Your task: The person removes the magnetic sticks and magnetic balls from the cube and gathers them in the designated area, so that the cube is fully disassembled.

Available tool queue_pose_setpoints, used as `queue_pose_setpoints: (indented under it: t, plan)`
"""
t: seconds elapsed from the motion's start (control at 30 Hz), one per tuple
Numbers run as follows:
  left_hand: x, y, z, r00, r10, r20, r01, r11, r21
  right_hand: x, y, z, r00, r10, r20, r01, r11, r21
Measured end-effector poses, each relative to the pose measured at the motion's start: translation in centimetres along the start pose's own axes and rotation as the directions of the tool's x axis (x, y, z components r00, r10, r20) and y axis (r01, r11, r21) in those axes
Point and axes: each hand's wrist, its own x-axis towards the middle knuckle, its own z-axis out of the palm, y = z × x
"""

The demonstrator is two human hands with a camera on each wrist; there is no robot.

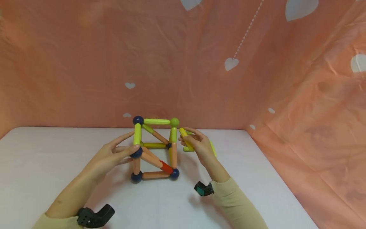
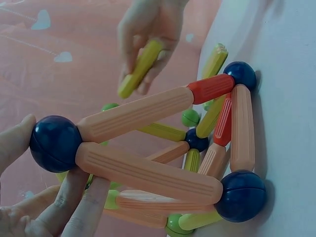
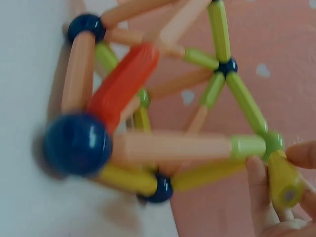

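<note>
You're pinching on both sides of the stick-and-ball frame
Your left hand pinches a dark blue ball at its upper near corner, the frame standing on the counter between your hands; your right hand pinches a yellow rod just beside the frame, with yellow-green pieces behind that hand and an orange cloth beyond

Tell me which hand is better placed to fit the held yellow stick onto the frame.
Probably the right hand: it holds the yellow stick close to a green ball, while the left hand is occupied gripping a blue ball.
</note>
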Motion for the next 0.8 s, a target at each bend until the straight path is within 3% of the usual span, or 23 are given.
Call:
queue_pose_setpoints:
  t: [0.13, 0.3, 0.6, 0.8]
  plan:
    - [0.1, 0.1, -0.1, 1.000, 0.002, -0.002, -0.002, 1.000, 0.019, 0.2, 0.3, -1.9, 0.992, 0.036, -0.121, -0.047, 0.995, -0.089]
    - [0.2, -0.2, -0.1, 1.000, 0.000, 0.006, 0.000, 1.000, 0.017, 0.3, 1.0, -4.6, 0.962, 0.101, -0.254, -0.151, 0.972, -0.182]
    - [0.3, -0.3, -0.1, 1.000, 0.002, -0.004, -0.002, 1.000, 0.028, 0.9, 2.1, -8.4, 0.938, 0.105, -0.331, -0.177, 0.965, -0.194]
    - [0.2, -0.3, -0.2, 1.000, 0.018, 0.003, -0.018, 1.000, 0.016, 1.3, 2.7, -9.8, 0.915, 0.157, -0.371, -0.248, 0.946, -0.210]
